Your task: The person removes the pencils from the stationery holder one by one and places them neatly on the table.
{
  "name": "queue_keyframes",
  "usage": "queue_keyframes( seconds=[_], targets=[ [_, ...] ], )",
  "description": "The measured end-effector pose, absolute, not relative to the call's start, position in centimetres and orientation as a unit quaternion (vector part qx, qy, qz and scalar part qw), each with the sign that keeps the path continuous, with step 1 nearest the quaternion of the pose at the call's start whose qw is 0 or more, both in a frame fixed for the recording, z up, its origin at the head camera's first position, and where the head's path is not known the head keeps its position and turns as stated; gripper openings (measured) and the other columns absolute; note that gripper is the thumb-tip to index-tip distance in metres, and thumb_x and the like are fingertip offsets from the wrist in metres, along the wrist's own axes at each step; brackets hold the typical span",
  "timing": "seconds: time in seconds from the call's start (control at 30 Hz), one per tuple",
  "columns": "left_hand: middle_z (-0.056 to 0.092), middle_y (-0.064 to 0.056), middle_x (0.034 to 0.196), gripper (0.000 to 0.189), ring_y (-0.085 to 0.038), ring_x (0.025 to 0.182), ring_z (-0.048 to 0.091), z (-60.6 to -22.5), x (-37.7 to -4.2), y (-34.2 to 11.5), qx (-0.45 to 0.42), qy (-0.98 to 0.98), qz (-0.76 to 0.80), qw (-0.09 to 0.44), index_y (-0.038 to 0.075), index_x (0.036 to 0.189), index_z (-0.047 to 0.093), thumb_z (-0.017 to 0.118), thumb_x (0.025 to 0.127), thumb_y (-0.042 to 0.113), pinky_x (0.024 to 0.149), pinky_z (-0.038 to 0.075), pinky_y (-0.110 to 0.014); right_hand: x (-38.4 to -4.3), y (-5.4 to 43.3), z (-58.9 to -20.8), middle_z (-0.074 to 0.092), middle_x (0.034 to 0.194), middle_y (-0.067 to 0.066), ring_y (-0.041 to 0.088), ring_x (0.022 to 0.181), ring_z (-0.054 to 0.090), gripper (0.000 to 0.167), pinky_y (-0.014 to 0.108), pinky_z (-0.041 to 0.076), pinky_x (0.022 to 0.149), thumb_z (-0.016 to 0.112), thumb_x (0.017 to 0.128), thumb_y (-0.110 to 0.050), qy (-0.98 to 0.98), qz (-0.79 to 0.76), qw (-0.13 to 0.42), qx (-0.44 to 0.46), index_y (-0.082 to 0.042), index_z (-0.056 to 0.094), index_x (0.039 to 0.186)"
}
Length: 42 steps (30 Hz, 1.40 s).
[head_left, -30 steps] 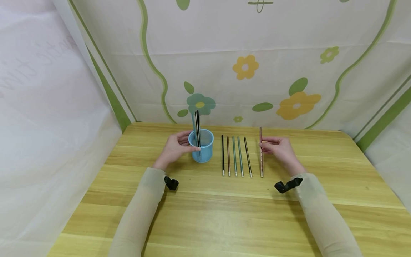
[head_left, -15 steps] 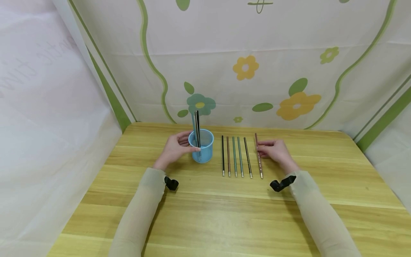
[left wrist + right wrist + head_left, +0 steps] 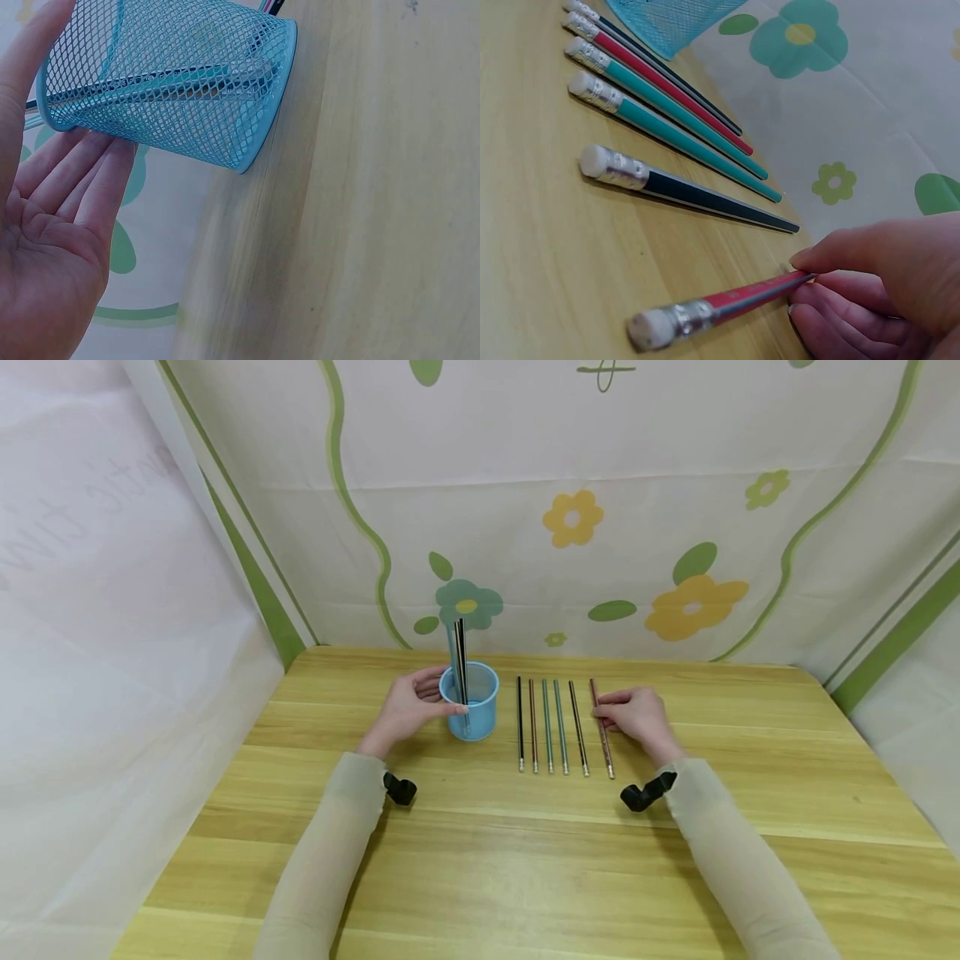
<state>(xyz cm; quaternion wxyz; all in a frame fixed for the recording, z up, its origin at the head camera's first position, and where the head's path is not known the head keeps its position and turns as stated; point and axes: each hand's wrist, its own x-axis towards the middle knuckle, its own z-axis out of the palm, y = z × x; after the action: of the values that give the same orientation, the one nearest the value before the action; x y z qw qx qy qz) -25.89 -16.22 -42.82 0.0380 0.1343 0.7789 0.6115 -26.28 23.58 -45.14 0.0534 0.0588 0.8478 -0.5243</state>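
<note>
My left hand holds a light blue mesh pencil cup, thumb on the near side and fingers behind it. Several pencils stand in the cup, leaning to its left. My right hand pinches a red-and-grey striped pencil between thumb and fingers near its far end. Its white eraser end points toward me, low at the table. To its left lies a row of pencils: a black one slightly slanted, two teal ones, a red one and another black one nearest the cup.
Everything stands on a wood-grain table. Behind it hangs a white cloth printed with flowers, meeting the table's back edge. Another white cloth hangs along the left side. Black camera mounts are strapped at both wrists.
My right hand has moved left and lower, tipping the far end of the red pencil leftward and down while its eraser end stays nearly in place. The left hand and cup have kept still.
</note>
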Motion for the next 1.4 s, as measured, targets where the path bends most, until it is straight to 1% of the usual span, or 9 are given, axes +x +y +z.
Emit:
queue_keyframes(
  seconds=[0.2, 0.37, 0.53, 0.67, 0.83, 0.97, 1.13, 1.23, 1.4],
  targets=[
    [0.064, -0.010, 0.134, 0.077, -0.026, 0.121, 0.062, -42.73, -25.90, -16.23, 0.135, 0.779, 0.611, 0.038, 0.007, 0.142, 0.058, 0.094, 0.077, 0.024, 0.104, 0.050, -0.040, -26.26, 23.36, -45.15, 0.075, 0.093, 0.015, 0.017, 0.072, 0.073, 0.030, 0.028, 0.062, 0.065, 0.077, 0.091, -0.012, 0.867, -0.494, 0.040, 0.056, 0.007, 0.073, 0.115],
    [0.064, -0.010, 0.134, 0.076, -0.026, 0.121, 0.062, -42.65, -25.82, -16.24, 0.134, 0.777, 0.614, 0.039, 0.007, 0.142, 0.059, 0.094, 0.077, 0.024, 0.103, 0.051, -0.040, -26.23, 23.35, -45.16, 0.076, 0.093, 0.015, 0.017, 0.072, 0.073, 0.031, 0.027, 0.061, 0.065, 0.078, 0.091, -0.012, 0.871, -0.487, 0.037, 0.051, 0.007, 0.074, 0.114],
    [0.065, -0.009, 0.133, 0.075, -0.025, 0.120, 0.063, -42.78, -25.87, -16.26, 0.136, 0.776, 0.615, 0.038, 0.007, 0.141, 0.059, 0.093, 0.077, 0.024, 0.104, 0.051, -0.040, -26.22, 23.41, -45.15, 0.076, 0.093, 0.014, 0.017, 0.072, 0.072, 0.029, 0.027, 0.061, 0.065, 0.079, 0.090, -0.014, 0.874, -0.482, 0.036, 0.053, 0.005, 0.075, 0.112],
    [0.065, -0.007, 0.132, 0.075, -0.023, 0.119, 0.063, -42.94, -25.93, -16.29, 0.135, 0.777, 0.613, 0.036, 0.008, 0.141, 0.059, 0.094, 0.076, 0.025, 0.103, 0.051, -0.039, -26.17, 23.45, -45.10, 0.076, 0.094, 0.014, 0.017, 0.073, 0.072, 0.031, 0.028, 0.061, 0.066, 0.080, 0.090, -0.015, 0.871, -0.486, 0.039, 0.054, 0.004, 0.075, 0.113],
    [0.065, -0.009, 0.133, 0.075, -0.024, 0.120, 0.063, -42.95, -25.99, -16.24, 0.135, 0.778, 0.612, 0.035, 0.007, 0.142, 0.059, 0.093, 0.077, 0.024, 0.101, 0.052, -0.036, -26.10, 23.47, -45.02, 0.076, 0.094, 0.014, 0.017, 0.074, 0.073, 0.033, 0.027, 0.062, 0.066, 0.080, 0.090, -0.017, 0.866, -0.494, 0.045, 0.056, 0.005, 0.074, 0.115],
    [0.064, -0.011, 0.134, 0.075, -0.026, 0.120, 0.063, -42.91, -26.05, -16.21, 0.136, 0.777, 0.613, 0.034, 0.006, 0.142, 0.058, 0.093, 0.077, 0.022, 0.102, 0.052, -0.036, -26.02, 23.49, -45.09, 0.076, 0.096, 0.015, 0.017, 0.075, 0.073, 0.035, 0.027, 0.062, 0.067, 0.081, 0.090, -0.018, 0.862, -0.501, 0.046, 0.057, 0.005, 0.074, 0.116],
    [0.065, -0.010, 0.133, 0.074, -0.025, 0.120, 0.063, -42.95, -26.05, -16.23, 0.137, 0.777, 0.613, 0.034, 0.006, 0.142, 0.059, 0.093, 0.077, 0.022, 0.101, 0.052, -0.035, -25.97, 23.61, -45.11, 0.075, 0.097, 0.015, 0.017, 0.077, 0.073, 0.036, 0.028, 0.062, 0.068, 0.080, 0.091, -0.019, 0.853, -0.516, 0.050, 0.060, 0.005, 0.073, 0.117],
    [0.065, -0.008, 0.133, 0.074, -0.023, 0.119, 0.064, -42.99, -26.04, -16.26, 0.136, 0.778, 0.612, 0.034, 0.007, 0.141, 0.059, 0.093, 0.077, 0.023, 0.101, 0.052, -0.033, -25.86, 23.75, -45.05, 0.075, 0.101, 0.017, 0.018, 0.080, 0.074, 0.038, 0.029, 0.062, 0.071, 0.079, 0.092, -0.021, 0.846, -0.527, 0.057, 0.062, 0.005, 0.072, 0.118],
    [0.065, -0.007, 0.132, 0.075, -0.022, 0.118, 0.064, -43.03, -26.05, -16.30, 0.137, 0.778, 0.612, 0.032, 0.008, 0.141, 0.059, 0.093, 0.077, 0.024, 0.100, 0.052, -0.032, -25.53, 24.20, -44.60, 0.070, 0.115, 0.022, 0.022, 0.089, 0.073, 0.042, 0.031, 0.062, 0.078, 0.079, 0.093, -0.022, 0.831, -0.549, 0.055, 0.065, 0.006, 0.069, 0.123]
  ],
)
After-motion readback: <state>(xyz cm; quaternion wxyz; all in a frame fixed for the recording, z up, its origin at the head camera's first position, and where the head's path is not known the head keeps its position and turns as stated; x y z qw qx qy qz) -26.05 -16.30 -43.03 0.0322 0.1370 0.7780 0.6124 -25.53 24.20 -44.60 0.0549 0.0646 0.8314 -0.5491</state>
